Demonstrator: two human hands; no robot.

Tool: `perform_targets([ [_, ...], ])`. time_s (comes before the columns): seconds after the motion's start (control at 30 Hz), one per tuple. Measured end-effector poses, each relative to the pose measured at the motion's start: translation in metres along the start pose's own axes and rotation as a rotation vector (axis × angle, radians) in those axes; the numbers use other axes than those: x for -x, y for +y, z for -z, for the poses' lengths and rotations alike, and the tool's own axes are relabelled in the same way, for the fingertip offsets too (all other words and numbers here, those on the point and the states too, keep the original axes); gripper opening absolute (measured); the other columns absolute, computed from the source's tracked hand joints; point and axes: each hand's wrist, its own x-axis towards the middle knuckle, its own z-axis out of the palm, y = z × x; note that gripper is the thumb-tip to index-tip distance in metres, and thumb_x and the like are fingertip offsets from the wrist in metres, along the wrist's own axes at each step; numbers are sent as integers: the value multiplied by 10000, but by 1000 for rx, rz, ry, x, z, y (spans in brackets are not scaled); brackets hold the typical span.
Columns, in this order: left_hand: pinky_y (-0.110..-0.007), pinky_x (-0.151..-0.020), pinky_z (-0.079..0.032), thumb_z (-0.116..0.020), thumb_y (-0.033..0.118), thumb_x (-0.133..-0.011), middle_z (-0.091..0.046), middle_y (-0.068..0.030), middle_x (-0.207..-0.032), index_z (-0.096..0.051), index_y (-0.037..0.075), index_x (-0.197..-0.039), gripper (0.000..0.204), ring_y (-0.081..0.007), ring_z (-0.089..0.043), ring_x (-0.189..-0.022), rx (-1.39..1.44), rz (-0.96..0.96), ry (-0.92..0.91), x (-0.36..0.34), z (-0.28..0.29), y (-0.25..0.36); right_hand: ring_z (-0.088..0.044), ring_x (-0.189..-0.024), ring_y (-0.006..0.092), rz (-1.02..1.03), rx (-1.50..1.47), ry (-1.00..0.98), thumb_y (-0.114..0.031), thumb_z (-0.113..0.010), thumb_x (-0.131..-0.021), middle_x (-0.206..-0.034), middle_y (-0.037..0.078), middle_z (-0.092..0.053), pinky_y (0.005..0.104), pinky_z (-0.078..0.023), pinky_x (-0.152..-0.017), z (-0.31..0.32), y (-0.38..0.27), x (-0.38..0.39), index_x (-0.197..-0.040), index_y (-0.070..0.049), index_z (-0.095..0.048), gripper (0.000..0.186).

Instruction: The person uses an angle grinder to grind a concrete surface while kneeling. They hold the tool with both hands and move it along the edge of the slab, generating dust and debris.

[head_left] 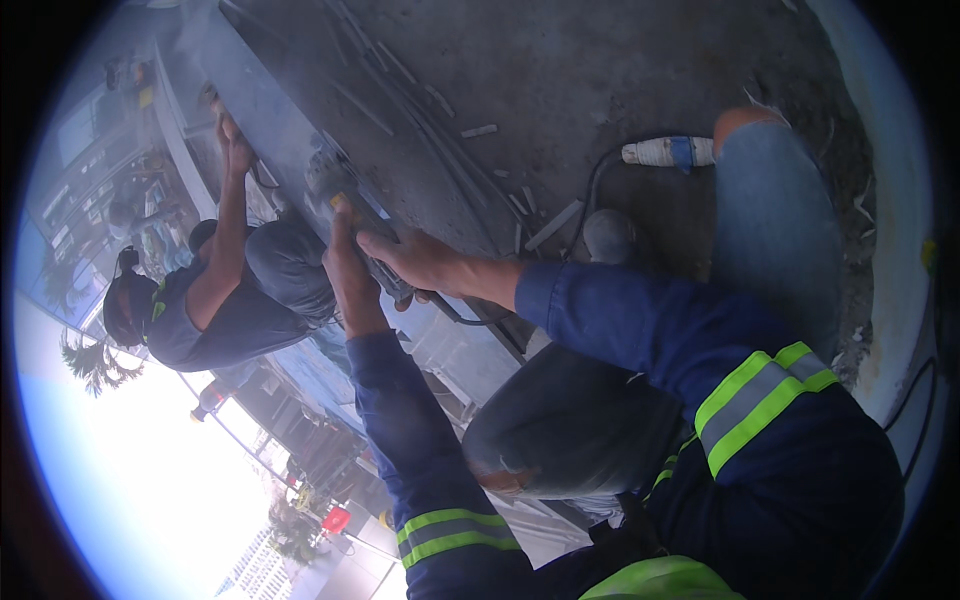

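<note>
Both my hands are wrapped round an angle grinder (326,178) with a yellow part near its head. My left hand (350,272) grips it close to the head. Further back, my right hand (418,260) closes on the body, and some of its fingers are hidden. A power cable (470,321) trails from the rear end. The grinder's head is at the edge of a long pale grey panel (262,88), where dust hangs and blurs the disc.
A co-worker (215,290) crouches at the left, an arm stretched to the panel's far part. A white and blue cable connector (668,152) lies on the dusty concrete floor (600,60). Narrow offcuts (553,225) and long strips are scattered beside the panel. My bent knee (560,430) is below my arms.
</note>
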Motion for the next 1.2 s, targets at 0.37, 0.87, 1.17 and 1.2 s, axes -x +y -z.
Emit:
perform_targets([
  [0.37, -383, -962, -560, -779, 498, -1041, -764, -165, -1248, -731, -110, -1398, 706, -230, -726, -1095, -37, 16, 17, 3, -5, 7, -763, -628, 187, -49, 32, 32, -597, -510, -1188, -876, 55, -689, 282, -454, -418, 0, -7, 4, -1325, -28, -620, 595],
  [0.87, -377, -902, -566, -759, 521, -1045, -776, -156, -1141, -754, -119, -1310, 692, -218, -730, -1018, -85, 19, 58, -1, -5, 6, -741, -588, 182, 77, -16, 1, -588, -508, -1191, -856, 68, -665, 285, -458, -401, 2, 0, -7, -1356, -24, -598, 595],
  [1.17, -386, -924, -571, -765, 520, -1041, -777, -157, -1163, -744, -124, -1341, 710, -226, -732, -1012, -49, -23, -1, -8, 0, 0, -754, -601, 181, 13, 13, 34, -589, -520, -1186, -839, 70, -680, 287, -466, -405, 1, 5, -12, -1357, -21, -593, 598],
  [1.2, -388, -928, -570, -772, 519, -1039, -774, -158, -1174, -742, -123, -1345, 711, -228, -730, -1019, -56, -2, 10, -8, 2, 0, -756, -603, 183, 18, -8, 4, -589, -521, -1186, -848, 72, -688, 287, -468, -408, 2, 6, -14, -1358, -18, -592, 601],
])
